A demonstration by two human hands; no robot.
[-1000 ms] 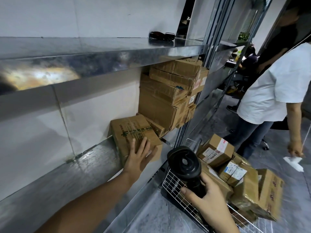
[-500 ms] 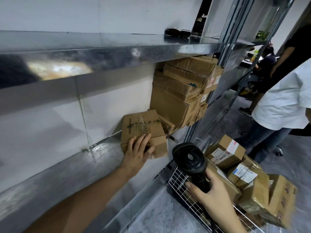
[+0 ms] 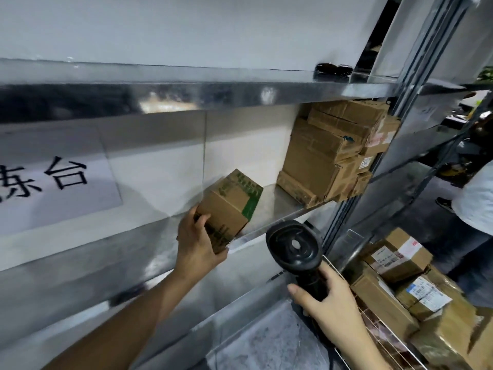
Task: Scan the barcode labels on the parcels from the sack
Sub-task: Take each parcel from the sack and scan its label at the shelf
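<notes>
Brown corrugated cardboard makes up the small parcel with green printing (image 3: 229,209), which sits tilted on the galvanised steel shelf (image 3: 280,206), tipped up on its near lower edge at the shelf's front lip. The left hand (image 3: 196,245) grasps its near end, thumb curled on the upper face and fingers wrapped under the lower corner. The right hand (image 3: 330,308) is clenched round the handle of the black handheld barcode scanner (image 3: 294,247), whose round head sits just below and to the right of the parcel.

No barcode label shows on the faces visible here — it is probably on a hidden side, so the box likely needs turning before the scanner can read it. Judging by its size and the one-handed tilt, the parcel is light; its walls look stiff enough to take a firm pinch at the end, though the corners would crush if squeezed hard. The plain card should give good friction. Holding it across the short end, as now, leaves the broad faces free for scanning.

Further along the same shelf stands a stack of larger brown cartons (image 3: 328,158), well apart from the parcel. Lower right, a wire basket (image 3: 370,329) holds more labelled brown boxes (image 3: 397,259).
</notes>
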